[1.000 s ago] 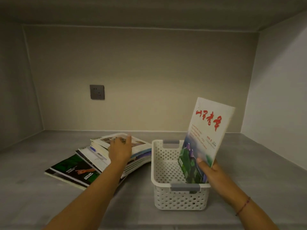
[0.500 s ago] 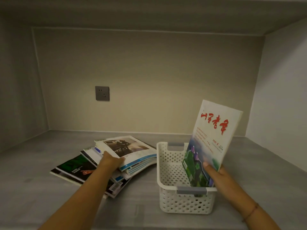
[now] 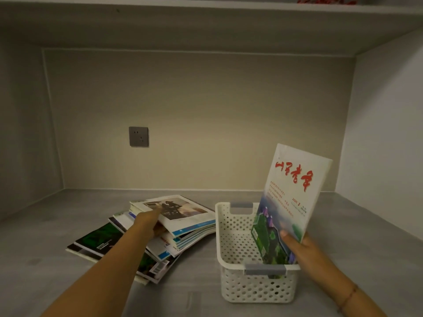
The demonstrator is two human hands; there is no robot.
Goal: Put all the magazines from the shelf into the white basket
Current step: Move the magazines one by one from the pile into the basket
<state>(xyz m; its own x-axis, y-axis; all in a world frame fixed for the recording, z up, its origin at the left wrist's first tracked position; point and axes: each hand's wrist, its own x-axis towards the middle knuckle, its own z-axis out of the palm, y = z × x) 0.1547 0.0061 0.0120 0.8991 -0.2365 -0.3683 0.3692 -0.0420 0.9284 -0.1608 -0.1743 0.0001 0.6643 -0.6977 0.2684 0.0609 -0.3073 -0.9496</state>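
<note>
Right hand (image 3: 297, 245), near right, thin bracelet (image 3: 349, 296) on the wrist. It grips the white magazine (image 3: 290, 193) at the lower right edge, thumb on the cover, other fingers hidden behind. The cover is white with red brush characters on top and a green-and-purple landscape picture below. The magazine stands tilted, top leaning right and away, its lower end down inside the white basket (image 3: 256, 287) against the right wall, and most of it sticks up above the rim.

The basket is perforated white plastic, rectangular, with grey grip pads at the near and far ends. It sits on the shelf floor (image 3: 45, 259), and only this one magazine shows inside.

Left hand (image 3: 148, 221) reaches across just left of the basket to the magazine pile (image 3: 174, 245). The thumb lies on the cover of the top magazine (image 3: 183, 209) and the fingers are tucked under its left edge, pinching it. The cover photo is dark figures on a pale ground. The pile is fanned and untidy, blue-and-white spines facing the basket, close beside it but not touching. A dark green magazine (image 3: 98, 239) pokes out low on the left. The forearm covers part of the pile.

The shelf floor is grey with a wood-grain look. On the beige back wall (image 3: 229, 110) is a grey wall socket (image 3: 138, 136), left of centre. The side wall (image 3: 384, 133) on the right is pale. An upper board (image 3: 206, 21) closes the bay overhead, with something red (image 3: 325, 0) at its top edge, too cropped to tell.
</note>
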